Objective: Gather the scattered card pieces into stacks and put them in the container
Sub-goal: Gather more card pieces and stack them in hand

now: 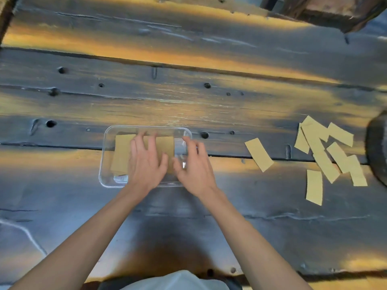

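Pressing cards (123,151) into container (105,143), left hand (146,162)

A clear container (105,158) sits mid-table (188,97) with tan cards (122,151) inside. The left hand (146,160) presses flat on them, fingers spread. The right hand (193,162) rests, fingers straight, on the container's right rim. Loose cards (326,151) lie scattered near the table's right edge.

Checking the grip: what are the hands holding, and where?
Nothing is gripped: left hand lies flat on cards inside the container; right hand hovers open.
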The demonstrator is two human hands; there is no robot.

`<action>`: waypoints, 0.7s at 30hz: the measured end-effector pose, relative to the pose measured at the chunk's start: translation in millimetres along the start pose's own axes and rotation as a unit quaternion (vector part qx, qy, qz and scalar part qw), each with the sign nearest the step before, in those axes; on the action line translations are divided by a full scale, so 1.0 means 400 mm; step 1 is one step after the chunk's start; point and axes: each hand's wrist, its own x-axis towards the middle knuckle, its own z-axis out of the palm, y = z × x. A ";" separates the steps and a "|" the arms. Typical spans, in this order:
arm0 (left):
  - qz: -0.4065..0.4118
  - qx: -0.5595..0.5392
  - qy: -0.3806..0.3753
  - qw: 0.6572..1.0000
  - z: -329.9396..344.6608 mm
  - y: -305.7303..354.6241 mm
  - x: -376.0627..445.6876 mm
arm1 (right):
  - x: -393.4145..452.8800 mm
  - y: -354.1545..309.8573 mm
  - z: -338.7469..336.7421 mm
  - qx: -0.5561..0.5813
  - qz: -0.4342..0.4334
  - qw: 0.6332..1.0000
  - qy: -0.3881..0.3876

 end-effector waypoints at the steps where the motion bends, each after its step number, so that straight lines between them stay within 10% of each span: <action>1: 0.009 0.002 -0.001 1.000 0.005 0.014 0.000 | -0.008 0.014 -0.008 0.004 0.003 1.000 0.005; 21: 0.071 0.014 -0.122 0.990 0.346 0.558 0.044 | -0.084 0.588 -0.448 0.023 0.131 0.990 0.043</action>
